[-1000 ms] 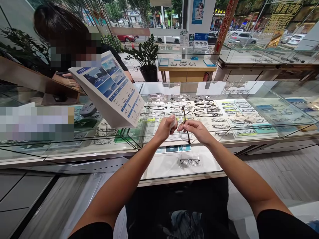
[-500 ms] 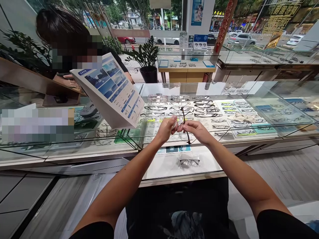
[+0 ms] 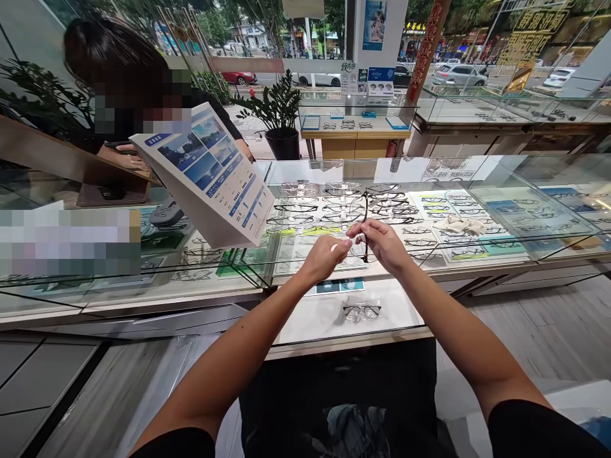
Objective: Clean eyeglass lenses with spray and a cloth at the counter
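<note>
A pair of dark-framed eyeglasses (image 3: 366, 207) is held upright, edge-on, over the glass counter. My right hand (image 3: 386, 247) pinches them near the middle, with the frame reaching above and below the fingers. Just left of it, my left hand (image 3: 324, 259) is closed, thumb pointing toward the glasses. Something small and whitish shows at its fingers, too small to name. Whether the left fingertips touch the frame I cannot tell. Below the hands, another pair of glasses (image 3: 361, 312) in a clear plastic bag lies on the white counter surface.
Rows of eyeglasses (image 3: 296, 208) lie inside the glass display case. A tent-shaped printed card (image 3: 214, 184) stands on the left, with a grey device (image 3: 166, 214) beside it. A crumpled beige cloth (image 3: 459, 224) lies right. Across the counter a person (image 3: 124, 76) leans down.
The eyeglasses have moved up and slightly right with my right hand and now stand more upright. My left hand has drawn a little apart from the right and lower.
</note>
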Demonstrator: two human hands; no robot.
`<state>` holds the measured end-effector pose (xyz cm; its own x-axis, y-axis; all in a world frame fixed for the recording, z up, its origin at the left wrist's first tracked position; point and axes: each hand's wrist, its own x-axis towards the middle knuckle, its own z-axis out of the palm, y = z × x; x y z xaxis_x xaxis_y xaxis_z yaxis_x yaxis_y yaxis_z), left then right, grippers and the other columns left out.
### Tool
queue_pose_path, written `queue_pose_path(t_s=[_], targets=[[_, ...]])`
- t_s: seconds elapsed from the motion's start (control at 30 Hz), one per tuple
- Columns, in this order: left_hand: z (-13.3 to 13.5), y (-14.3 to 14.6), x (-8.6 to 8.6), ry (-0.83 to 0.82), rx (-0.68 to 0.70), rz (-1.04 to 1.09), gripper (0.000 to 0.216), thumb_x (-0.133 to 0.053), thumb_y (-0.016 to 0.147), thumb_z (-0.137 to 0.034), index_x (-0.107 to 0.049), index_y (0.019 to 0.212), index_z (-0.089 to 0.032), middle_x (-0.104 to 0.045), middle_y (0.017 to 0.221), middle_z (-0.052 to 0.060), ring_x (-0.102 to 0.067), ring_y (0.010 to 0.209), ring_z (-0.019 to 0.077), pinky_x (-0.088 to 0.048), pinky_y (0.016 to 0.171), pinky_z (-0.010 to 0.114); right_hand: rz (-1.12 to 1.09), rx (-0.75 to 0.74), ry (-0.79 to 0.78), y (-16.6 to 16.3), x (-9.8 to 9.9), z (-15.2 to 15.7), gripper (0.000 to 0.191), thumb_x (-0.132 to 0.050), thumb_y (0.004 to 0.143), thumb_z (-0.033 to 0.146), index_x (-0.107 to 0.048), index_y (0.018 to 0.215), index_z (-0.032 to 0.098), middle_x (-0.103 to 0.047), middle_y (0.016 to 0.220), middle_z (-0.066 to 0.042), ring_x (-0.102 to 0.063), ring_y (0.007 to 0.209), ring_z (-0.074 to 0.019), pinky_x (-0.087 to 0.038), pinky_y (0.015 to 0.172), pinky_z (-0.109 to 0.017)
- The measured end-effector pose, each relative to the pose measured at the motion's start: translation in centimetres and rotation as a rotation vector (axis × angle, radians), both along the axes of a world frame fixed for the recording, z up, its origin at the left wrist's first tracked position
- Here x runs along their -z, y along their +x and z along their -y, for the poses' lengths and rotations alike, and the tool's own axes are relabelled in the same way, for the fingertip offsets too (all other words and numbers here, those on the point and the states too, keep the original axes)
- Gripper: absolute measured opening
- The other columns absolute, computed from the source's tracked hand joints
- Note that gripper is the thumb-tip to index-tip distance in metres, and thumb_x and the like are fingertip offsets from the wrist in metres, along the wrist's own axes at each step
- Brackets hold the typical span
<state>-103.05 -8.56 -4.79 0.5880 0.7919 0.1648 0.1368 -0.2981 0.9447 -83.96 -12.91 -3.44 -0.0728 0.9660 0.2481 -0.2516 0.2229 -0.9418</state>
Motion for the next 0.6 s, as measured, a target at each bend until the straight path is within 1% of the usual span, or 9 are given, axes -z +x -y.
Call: queue_pose_path(t_s=[0.07,0.2,0.3,0.37,0.43,0.5,0.57,0.6], targets=[[0.0,0.0,0.1,0.023,0.014,0.003,0.073,-0.054,0.092,-0.078,-0.035,0.047,-0.024,-0.037,0.048,-0.001,-0.031,0.051,0.0117,-0.022,0.056,0.031,-0.002,0.002,0.006,0.0,0.0,0.0,0.044,-0.087,0.085,0.068,-0.078,0.085,0.025,-0.078,0.095,-0.006,-0.068,0.099,-0.0221,-0.053,0.085,-0.034],[-0.2,0.0,0.4,0.023,0.024,0.018,0.071,-0.054,0.094,-0.075,-0.038,0.047,-0.024,-0.040,0.048,0.000,-0.034,0.051,0.0125,-0.025,0.058,0.032,0.023,-0.013,0.011,-0.2,0.1,0.1,0.046,-0.086,0.087,0.070,-0.077,0.086,0.025,-0.079,0.098,-0.006,-0.068,0.100,-0.0223,-0.054,0.087,-0.035],[-0.4,0.0,0.6,0.025,0.013,0.039,0.073,-0.051,0.095,-0.078,-0.040,0.048,-0.024,-0.039,0.048,-0.001,-0.034,0.051,0.0133,-0.028,0.061,0.033,0.044,-0.023,0.016,-0.3,0.1,0.2,0.046,-0.085,0.087,0.070,-0.076,0.085,0.025,-0.079,0.099,-0.006,-0.068,0.099,-0.0222,-0.055,0.088,-0.036],[-0.5,0.0,0.5,0.029,-0.014,0.049,0.074,-0.048,0.096,-0.081,-0.043,0.050,-0.024,-0.042,0.050,0.000,-0.039,0.053,0.0147,-0.032,0.063,0.033,0.040,-0.007,0.019,-0.1,-0.1,0.1,0.046,-0.085,0.087,0.070,-0.076,0.086,0.025,-0.079,0.099,-0.006,-0.068,0.098,-0.0224,-0.055,0.088,-0.036],[-0.8,-0.1,0.3,0.066,-0.068,0.075,0.072,-0.049,0.096,-0.083,-0.050,0.057,-0.023,-0.051,0.058,0.002,-0.046,0.061,0.0170,-0.036,0.068,0.033,0.016,0.029,0.026,0.4,-0.3,0.0,0.046,-0.086,0.085,0.070,-0.077,0.086,0.025,-0.079,0.099,-0.006,-0.068,0.100,-0.0230,-0.055,0.087,-0.036],[-1.3,-0.3,0.1,0.122,-0.168,0.115,0.064,-0.057,0.093,-0.080,-0.057,0.068,-0.022,-0.056,0.070,0.003,-0.049,0.069,0.0184,-0.038,0.071,0.033,-0.020,0.081,0.039,1.1,-0.6,-0.1,0.043,-0.087,0.085,0.068,-0.077,0.087,0.026,-0.080,0.100,-0.006,-0.069,0.102,-0.0234,-0.055,0.086,-0.036],[-1.9,-0.7,0.0,0.166,-0.297,0.133,0.053,-0.067,0.091,-0.073,-0.059,0.078,-0.021,-0.056,0.079,0.002,-0.048,0.076,0.0187,-0.039,0.073,0.032,-0.041,0.137,0.048,1.8,-1.0,-0.2,0.041,-0.087,0.085,0.066,-0.077,0.088,0.027,-0.080,0.104,-0.006,-0.069,0.104,-0.0235,-0.055,0.086,-0.035],[-2.3,-1.0,0.0,0.162,-0.364,0.129,0.049,-0.070,0.091,-0.068,-0.059,0.082,-0.022,-0.055,0.082,0.002,-0.048,0.078,0.0187,-0.039,0.074,0.031,-0.041,0.164,0.049,2.1,-1.1,-0.2,0.040,-0.087,0.086,0.066,-0.076,0.089,0.027,-0.080,0.106,-0.006,-0.069,0.105,-0.0236,-0.055,0.087,-0.036]])
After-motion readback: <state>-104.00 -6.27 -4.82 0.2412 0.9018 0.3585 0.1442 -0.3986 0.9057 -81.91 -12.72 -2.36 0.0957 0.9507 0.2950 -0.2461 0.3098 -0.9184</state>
